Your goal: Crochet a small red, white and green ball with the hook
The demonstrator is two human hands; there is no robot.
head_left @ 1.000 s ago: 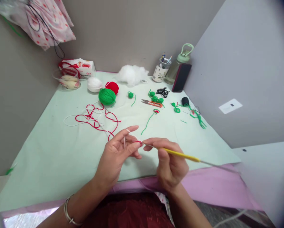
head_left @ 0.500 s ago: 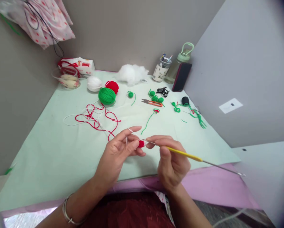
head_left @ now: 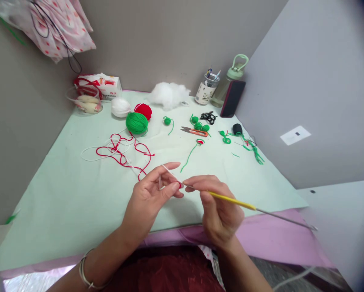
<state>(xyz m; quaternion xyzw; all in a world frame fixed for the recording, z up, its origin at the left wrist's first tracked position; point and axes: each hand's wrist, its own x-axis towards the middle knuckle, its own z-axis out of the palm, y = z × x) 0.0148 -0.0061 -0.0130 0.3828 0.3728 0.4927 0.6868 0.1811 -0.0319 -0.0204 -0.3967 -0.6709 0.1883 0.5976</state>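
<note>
My left hand (head_left: 153, 192) pinches a small red and white crochet piece (head_left: 180, 185) between thumb and fingers, with white yarn (head_left: 170, 172) running over its raised index finger. In my right hand (head_left: 220, 207) is a crochet hook (head_left: 233, 200) with a yellow grip and a metal shaft sticking out to the right. The hook's tip meets the crochet piece; the fingers hide part of that contact. Beyond the hands lies a tiny red, white and green piece (head_left: 200, 142) with a green tail.
Balls of white (head_left: 120, 107), red (head_left: 144, 111) and green yarn (head_left: 136, 123) sit back left, near tangled red strands (head_left: 121, 160). Orange thread snips (head_left: 197, 132) lie mid-table. White stuffing (head_left: 169, 95), a pen cup (head_left: 206, 90), a bottle (head_left: 226, 87) and a phone (head_left: 233, 99) stand behind.
The crochet piece has turned in my left fingers, so less red shows. My right hand and the hook have shifted slightly left, and the hook's handle sits a little lower.
</note>
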